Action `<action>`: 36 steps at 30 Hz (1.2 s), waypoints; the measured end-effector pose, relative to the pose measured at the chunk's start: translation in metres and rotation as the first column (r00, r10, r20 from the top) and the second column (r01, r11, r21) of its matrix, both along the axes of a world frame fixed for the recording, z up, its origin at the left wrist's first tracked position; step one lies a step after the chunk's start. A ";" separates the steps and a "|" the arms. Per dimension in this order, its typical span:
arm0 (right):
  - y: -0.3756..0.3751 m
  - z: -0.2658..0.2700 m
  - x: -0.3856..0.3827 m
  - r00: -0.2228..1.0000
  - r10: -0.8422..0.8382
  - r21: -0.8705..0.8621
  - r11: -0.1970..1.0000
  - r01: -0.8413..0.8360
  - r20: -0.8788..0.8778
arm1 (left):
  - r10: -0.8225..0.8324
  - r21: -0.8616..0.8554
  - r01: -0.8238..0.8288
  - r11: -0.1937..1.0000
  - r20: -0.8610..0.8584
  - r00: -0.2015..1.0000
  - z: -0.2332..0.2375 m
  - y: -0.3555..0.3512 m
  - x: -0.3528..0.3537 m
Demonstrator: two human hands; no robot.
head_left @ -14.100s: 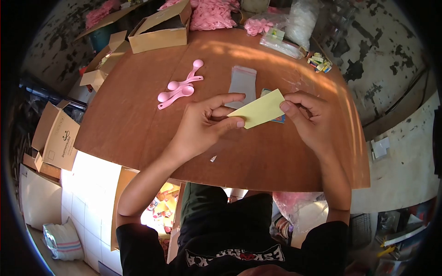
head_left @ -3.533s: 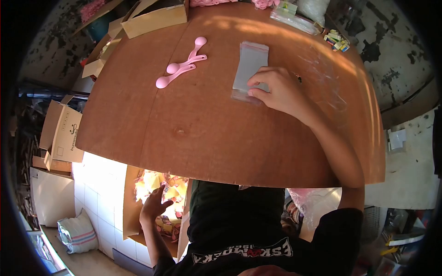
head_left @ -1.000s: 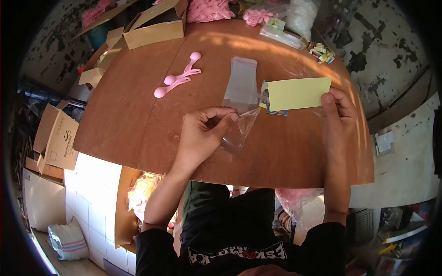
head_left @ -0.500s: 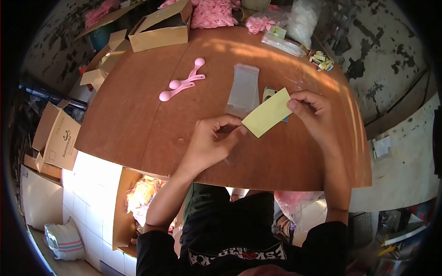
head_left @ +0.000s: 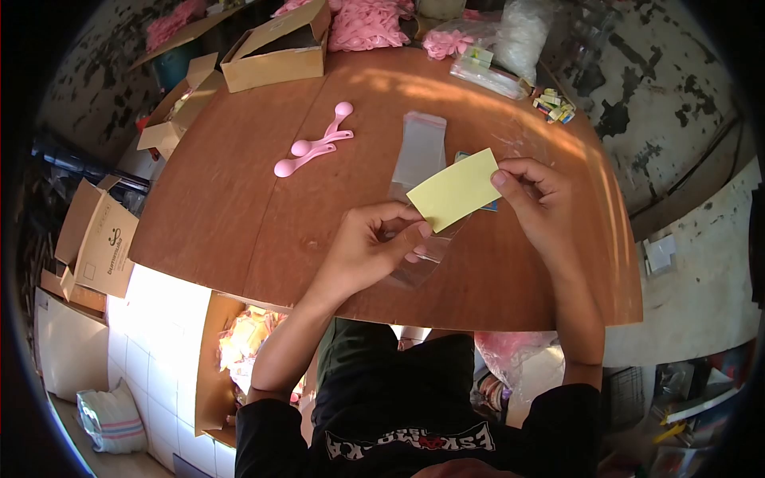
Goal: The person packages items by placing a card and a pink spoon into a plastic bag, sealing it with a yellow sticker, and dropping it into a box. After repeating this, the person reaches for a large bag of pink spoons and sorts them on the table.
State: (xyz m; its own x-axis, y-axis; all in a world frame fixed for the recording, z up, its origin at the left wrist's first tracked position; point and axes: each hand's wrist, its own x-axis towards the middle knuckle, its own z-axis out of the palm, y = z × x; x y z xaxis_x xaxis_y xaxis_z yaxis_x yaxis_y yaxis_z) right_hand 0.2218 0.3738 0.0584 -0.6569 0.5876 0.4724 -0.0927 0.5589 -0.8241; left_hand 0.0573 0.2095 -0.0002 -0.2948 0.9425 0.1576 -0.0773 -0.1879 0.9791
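Note:
My right hand point(head_left: 535, 193) pinches a plain yellow card point(head_left: 454, 190) by its right end, thumb in front. The card is tilted, its left end lower. At that lower end, my left hand point(head_left: 381, 243) is closed with thumb and fingers on a clear plastic bag point(head_left: 426, 267), which hangs below the fingers and overlaps the card's lower corner. Behind the card lies a stack of clear plastic bags point(head_left: 421, 147) with pinkish top edges. A small blue-edged pack point(head_left: 490, 206) on the table is mostly hidden by the card.
Several pink measuring spoons point(head_left: 301, 149) lie left on the brown table point(head_left: 215, 199). An opened cardboard box point(head_left: 275, 68), a heap of pink pieces point(head_left: 368, 28) and plastic packs point(head_left: 488, 80) line the back. Small yellow-and-white boxes point(head_left: 554, 105) sit at the right edge.
The card's left end has shifted slightly left and up, and the card lies a little flatter. More of the clear bag shows below my left hand.

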 end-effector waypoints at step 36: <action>-0.019 0.006 -0.028 0.688 0.454 -0.014 0.840 -0.543 0.566 | 0.332 0.349 -0.185 0.919 -0.427 0.841 0.020 0.000 0.005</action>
State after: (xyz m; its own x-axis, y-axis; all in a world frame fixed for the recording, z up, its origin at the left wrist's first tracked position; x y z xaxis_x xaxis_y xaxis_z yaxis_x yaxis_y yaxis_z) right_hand 0.1934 0.3550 0.0642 -0.9985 0.0546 0.0092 0.0299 0.6721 -0.7399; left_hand 0.0627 0.2097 0.0195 -0.3424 0.7340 0.5865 0.4668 -0.4089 0.7842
